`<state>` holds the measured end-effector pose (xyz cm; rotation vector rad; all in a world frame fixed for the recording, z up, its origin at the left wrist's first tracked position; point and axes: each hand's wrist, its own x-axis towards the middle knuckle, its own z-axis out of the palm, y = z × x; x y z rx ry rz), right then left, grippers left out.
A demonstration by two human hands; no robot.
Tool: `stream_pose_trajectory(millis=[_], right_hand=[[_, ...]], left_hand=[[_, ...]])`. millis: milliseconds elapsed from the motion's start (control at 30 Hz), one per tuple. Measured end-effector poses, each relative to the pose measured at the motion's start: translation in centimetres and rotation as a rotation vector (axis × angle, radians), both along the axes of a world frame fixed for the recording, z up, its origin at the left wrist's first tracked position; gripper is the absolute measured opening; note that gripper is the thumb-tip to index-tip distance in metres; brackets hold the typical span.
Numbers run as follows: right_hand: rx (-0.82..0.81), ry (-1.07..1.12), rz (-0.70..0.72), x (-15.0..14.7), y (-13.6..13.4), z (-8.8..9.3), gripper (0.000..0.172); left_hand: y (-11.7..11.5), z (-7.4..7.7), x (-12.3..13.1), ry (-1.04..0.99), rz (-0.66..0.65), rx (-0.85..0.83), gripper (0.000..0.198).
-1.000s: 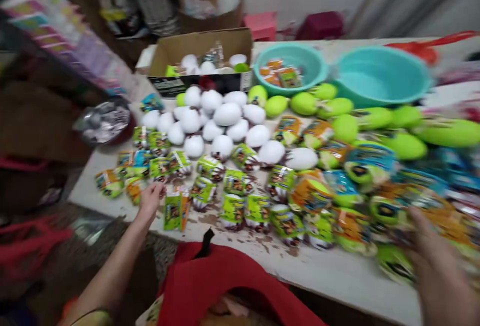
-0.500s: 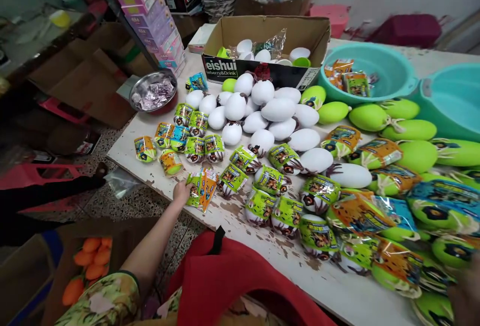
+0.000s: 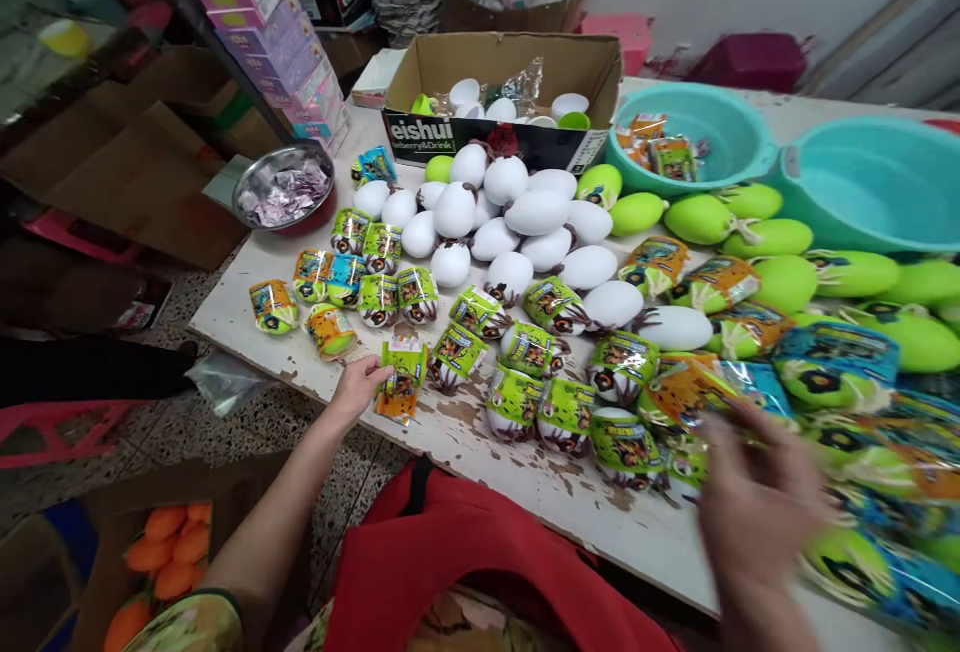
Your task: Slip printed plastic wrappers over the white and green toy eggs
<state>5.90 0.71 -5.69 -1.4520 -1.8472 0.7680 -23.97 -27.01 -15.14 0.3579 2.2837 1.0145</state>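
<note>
My left hand pinches the edge of a green printed packet near the table's front edge. An orange printed packet shows just below the green one. To the right, my right hand, smeared by motion, reaches over the front of the table. Its fingertips are beside an orange packet among egg-shaped toys; whether they touch it I cannot tell. Between my hands stand white eggs with green printed wraps. Plain white eggs with dark strands are heaped behind, and lime green ones lie to the right.
A cardboard box of half shells stands at the back, beside two turquoise basins, one holding packets. A metal bowl of small sachets sits at the left corner near stacked pink boxes. Orange objects fill a carton below left.
My right hand has come in from the right edge over the wrapped eggs. In my left hand the packets have shifted, the green one now above the orange. The view has turned slightly right.
</note>
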Motion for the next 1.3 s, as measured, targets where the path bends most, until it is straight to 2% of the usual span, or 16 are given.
stream_pose_trajectory(millis=[100,133,167,233,333,467,567,667,800,933,1033,1100,1167,1233,1300], right_hand=[[-0.664,0.164,0.562,-5.7,-6.9,-1.4,0.062],[-0.822,0.247,0.655,-7.3,-8.4,-2.2,0.054],[-0.912,0.285,0.688,-8.5,-9.3,-3.0,0.048],[-0.974,0.344,0.628,-9.5,-9.9,-4.5,0.046],[-0.874,0.341,0.476,-8.7,-9.1,-5.8,0.046],[-0.717,0.278,0.328,-7.7,-8.1,-6.6,0.046],[-0.692,0.272,0.290,-8.1,-7.5,-7.1,0.042],[-0.676,0.240,0.332,-8.2,-6.2,-6.9,0.041],[-0.596,0.146,0.384,-7.6,-3.4,-6.1,0.038],[-0.457,0.028,0.310,-7.1,-0.4,-5.1,0.023],[-0.331,-0.112,0.290,-7.2,0.8,-4.6,0.019],[-0.223,-0.259,0.317,-7.4,1.3,-4.4,0.018],[-0.164,-0.353,0.388,-7.5,2.2,-4.2,0.016],[-0.170,-0.316,0.468,-7.2,4.5,-3.7,0.014],[-0.123,-0.265,0.478,-6.2,8.4,-2.9,0.016]], left_hand=[[3.4,3.6,2.7,-0.179,-0.205,0.190,0.028],[4.5,4.5,3.6,-0.239,-0.272,0.239,0.028],[5.6,5.1,4.5,-0.285,-0.323,0.273,0.028],[7.4,5.6,5.8,-0.316,-0.367,0.294,0.028],[9.3,5.3,6.9,-0.271,-0.344,0.266,0.031],[11.1,5.0,7.6,-0.133,-0.353,0.176,0.036],[12.4,4.8,7.5,-0.021,-0.355,0.112,0.038],[13.4,4.4,6.9,0.017,-0.350,0.133,0.039],[14.5,4.2,5.7,-0.207,-0.322,0.257,0.039],[16.2,4.7,5.5,-0.380,-0.229,0.421,0.035],[18.1,5.2,6.2,-0.520,-0.149,0.534,0.030],[19.6,5.6,6.8,-0.659,-0.203,0.542,0.025],[21.3,6.1,7.3,-0.776,-0.261,0.542,0.030],[22.9,6.5,7.1,-0.866,-0.223,0.599,0.036],[24.3,6.8,6.2,-0.889,-0.106,0.685,0.038]])
